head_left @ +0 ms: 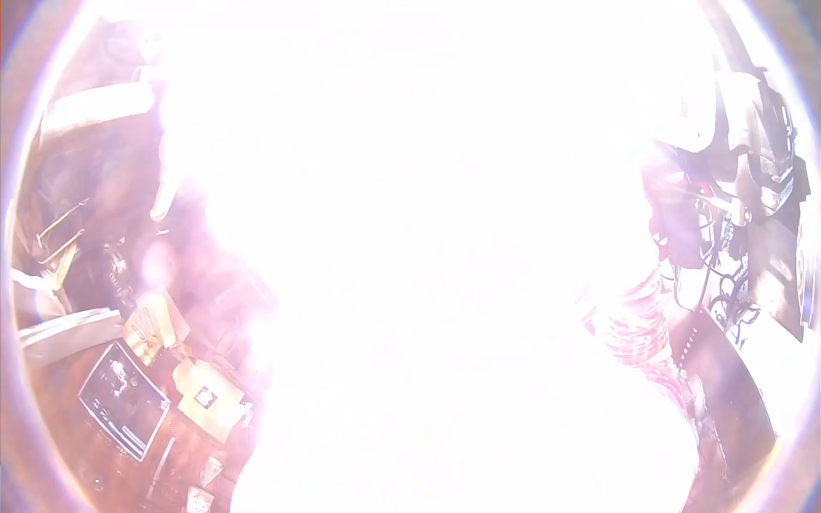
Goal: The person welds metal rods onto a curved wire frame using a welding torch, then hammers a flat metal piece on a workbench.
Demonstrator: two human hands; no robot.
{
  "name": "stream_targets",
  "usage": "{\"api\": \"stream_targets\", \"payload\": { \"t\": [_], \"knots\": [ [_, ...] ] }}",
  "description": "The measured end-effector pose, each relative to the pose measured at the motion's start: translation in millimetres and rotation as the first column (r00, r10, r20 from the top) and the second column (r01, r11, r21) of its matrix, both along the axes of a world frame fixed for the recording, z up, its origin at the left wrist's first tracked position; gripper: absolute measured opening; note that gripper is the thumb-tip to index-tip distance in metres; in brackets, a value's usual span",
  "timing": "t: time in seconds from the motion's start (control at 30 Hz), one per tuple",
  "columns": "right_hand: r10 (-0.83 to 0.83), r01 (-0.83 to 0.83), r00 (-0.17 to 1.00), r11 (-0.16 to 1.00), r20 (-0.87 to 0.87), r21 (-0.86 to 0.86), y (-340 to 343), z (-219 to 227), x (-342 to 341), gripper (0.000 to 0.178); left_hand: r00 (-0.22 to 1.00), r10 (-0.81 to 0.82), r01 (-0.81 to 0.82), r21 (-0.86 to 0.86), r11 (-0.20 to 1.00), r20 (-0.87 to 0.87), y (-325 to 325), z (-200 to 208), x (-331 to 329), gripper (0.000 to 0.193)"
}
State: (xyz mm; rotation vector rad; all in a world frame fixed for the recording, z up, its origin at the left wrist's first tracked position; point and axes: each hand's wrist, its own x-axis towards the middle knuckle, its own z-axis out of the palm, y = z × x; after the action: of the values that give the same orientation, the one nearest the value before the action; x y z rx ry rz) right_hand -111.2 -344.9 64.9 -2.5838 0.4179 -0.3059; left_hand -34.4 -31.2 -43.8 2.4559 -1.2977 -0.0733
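White glare fills the whole middle of the head view and hides what lies there. Neither my left hand nor my right hand can be made out. At the glare's right edge, a pink and white striped bundle, perhaps cloth [637, 329], shows in part. On the left, a dark rectangular panel with a pale border [124, 400] lies on a reddish-brown surface [64, 393]. Beside it is a pale yellow piece with a small dark square [209, 398]. Another yellowish piece [156, 325] sits just beyond.
A pale box-like slab [73, 335] stands at the far left. Tangled dark cables [731, 295] hang at the right, near a dark curved panel [731, 385]. Grey, angular shapes [761, 128] rise at the upper right. Small pale pieces [200, 499] lie at the lower left.
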Motion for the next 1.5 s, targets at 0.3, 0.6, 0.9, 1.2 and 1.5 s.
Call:
{"api": "stream_targets", "payload": {
  "t": [0.3, 0.6, 0.9, 1.2, 1.5],
  "knots": [
    [-0.09, 0.104, 0.989, 0.988, -0.12, 0.115, -3, 9, 2, 0.063, 0.996, -0.042, 0.044, 0.033, 0.998, -0.073, -3, 4, 1, 0.031],
    [-0.061, 0.101, 0.974, 0.979, -0.216, 0.176, -3, 9, 4, 0.064, 0.992, -0.039, 0.04, 0.001, 0.999, -0.121, -15, 25, 5, 0.029],
    [-0.011, 0.021, 0.989, 0.997, -0.149, 0.071, -3, 2, 6, 0.065, 0.99, 0.03, -0.032, -0.016, 0.999, -0.136, -22, 31, 6, 0.026],
    [-0.046, 0.084, 0.974, 0.982, -0.22, 0.167, -1, 3, 7, 0.066, 0.99, 0.042, -0.048, -0.039, 0.998, -0.135, -23, 32, 7, 0.021],
    [-0.008, 0.037, 0.983, 0.988, -0.183, 0.153, 0, 1, 4, 0.064, 0.955, 0.23, -0.272, -0.249, 0.93, -0.186, 6, -20, -10, 0.026]
  ]
}}
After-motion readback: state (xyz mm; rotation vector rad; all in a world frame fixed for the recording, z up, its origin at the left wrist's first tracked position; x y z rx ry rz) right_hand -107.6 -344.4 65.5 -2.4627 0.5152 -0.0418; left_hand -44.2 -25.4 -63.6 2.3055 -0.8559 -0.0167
